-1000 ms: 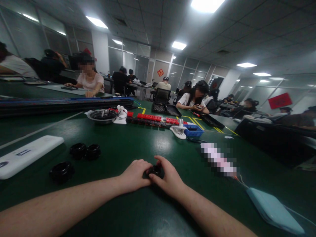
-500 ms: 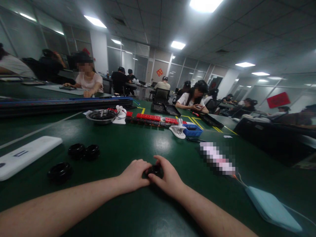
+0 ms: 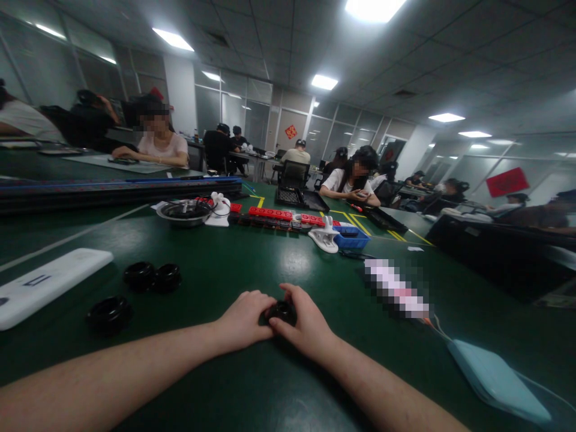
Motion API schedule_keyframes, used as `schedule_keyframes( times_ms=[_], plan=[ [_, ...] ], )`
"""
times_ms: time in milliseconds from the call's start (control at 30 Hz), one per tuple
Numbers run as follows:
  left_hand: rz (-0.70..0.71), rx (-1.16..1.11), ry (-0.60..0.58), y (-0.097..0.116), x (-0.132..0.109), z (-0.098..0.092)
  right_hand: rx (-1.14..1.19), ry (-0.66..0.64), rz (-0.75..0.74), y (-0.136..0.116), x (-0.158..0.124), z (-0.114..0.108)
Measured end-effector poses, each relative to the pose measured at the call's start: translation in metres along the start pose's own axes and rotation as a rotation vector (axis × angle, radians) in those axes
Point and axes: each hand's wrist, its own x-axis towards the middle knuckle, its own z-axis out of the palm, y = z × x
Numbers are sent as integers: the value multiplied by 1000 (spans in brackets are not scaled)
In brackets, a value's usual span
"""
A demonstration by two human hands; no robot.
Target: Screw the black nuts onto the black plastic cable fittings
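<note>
Between my hands, low on the green table [image 3: 216, 384], is a glossy black ring-shaped part [image 3: 283, 311] with a hole in its top. My left hand [image 3: 246, 318] grips its left side, fingers curled and thumb pressed in. From the right, my right hand [image 3: 310, 321] wraps round it, forefinger behind and thumb in front. My fingers cover part of its rim. Off to the left lie three similar glossy black rings: one nearer me [image 3: 108, 314], and two touching each other, a left one [image 3: 139, 276] and a right one [image 3: 167, 277].
A white oblong device [image 3: 56, 285] lies at far left. Farther back stand a metal bowl [image 3: 184, 213], red blocks in a row [image 3: 272, 213], a white clamp [image 3: 324, 235] and a blue bin [image 3: 351, 237]. At right is a light-blue power bank [image 3: 497, 378] with cables. Several people sit beyond.
My hands and the black ring stay almost still. Across the table at left, a seated person's forearm has drawn back toward the body.
</note>
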Motion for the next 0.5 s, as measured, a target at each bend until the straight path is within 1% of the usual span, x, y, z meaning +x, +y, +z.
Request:
schedule_keyframes(
  times_ms=[167, 267, 367, 500],
  plan=[
    [-9, 5, 4, -1, 0, 0, 75, 34, -95, 1, -2, 0],
    [-16, 9, 9, -1, 0, 2, 79, 10, -120, 0, -4, 0],
    [-11, 6, 8, -2, 0, 2, 40, -28, -104, 0, -3, -1],
    [0, 1, 1, -1, 0, 1, -4, -1, -42, 0, -1, -1]
  ],
)
